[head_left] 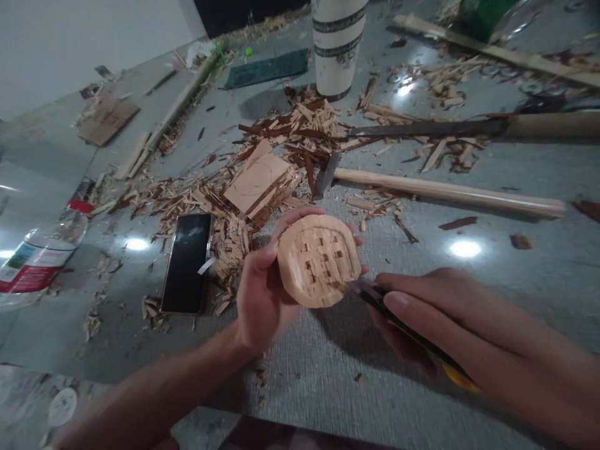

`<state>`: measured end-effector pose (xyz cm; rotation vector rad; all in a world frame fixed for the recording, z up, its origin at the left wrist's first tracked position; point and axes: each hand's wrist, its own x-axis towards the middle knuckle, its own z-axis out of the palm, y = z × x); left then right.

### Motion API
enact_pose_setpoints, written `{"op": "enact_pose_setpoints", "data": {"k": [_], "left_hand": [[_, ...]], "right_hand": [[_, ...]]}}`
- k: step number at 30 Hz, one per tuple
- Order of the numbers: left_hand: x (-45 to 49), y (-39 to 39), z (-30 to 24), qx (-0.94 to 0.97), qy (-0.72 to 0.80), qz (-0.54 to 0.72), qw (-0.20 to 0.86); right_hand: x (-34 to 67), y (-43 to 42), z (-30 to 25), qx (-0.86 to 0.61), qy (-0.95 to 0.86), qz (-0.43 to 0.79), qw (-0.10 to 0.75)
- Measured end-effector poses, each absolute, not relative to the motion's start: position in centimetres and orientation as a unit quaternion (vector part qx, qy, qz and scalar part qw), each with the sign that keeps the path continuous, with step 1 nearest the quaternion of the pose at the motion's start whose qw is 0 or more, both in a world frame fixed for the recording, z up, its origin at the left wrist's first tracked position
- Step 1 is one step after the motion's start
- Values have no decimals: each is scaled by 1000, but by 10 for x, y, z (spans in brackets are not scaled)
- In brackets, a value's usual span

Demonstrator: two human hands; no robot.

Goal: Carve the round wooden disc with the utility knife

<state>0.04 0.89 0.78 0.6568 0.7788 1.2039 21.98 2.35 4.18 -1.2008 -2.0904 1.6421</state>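
A round, pale wooden carving (319, 259) with a raised rim and rows of small notches cut in its face rests in my left hand (267, 294), tilted toward me. My fingers wrap behind it and the thumb lies along its left edge. In my right hand (435, 319) is a black and yellow utility knife (417, 337). Its blade tip meets or nearly meets the carving's lower right rim; I cannot tell which.
Wood shavings surround a wood block (260, 181) with a drawn circle. Behind lie a hammer (440, 190), a long-bladed tool (435, 128) and a striped cup (340, 50). A phone (186, 262) and a plastic bottle (47, 250) are on the left.
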Motion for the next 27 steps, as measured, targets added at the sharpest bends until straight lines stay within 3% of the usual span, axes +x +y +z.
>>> {"op": "enact_pose_setpoints", "data": {"k": [27], "left_hand": [[0,8,7,302,342,530,715]], "right_hand": [[218,24,40,-383,-812,412,156]]}}
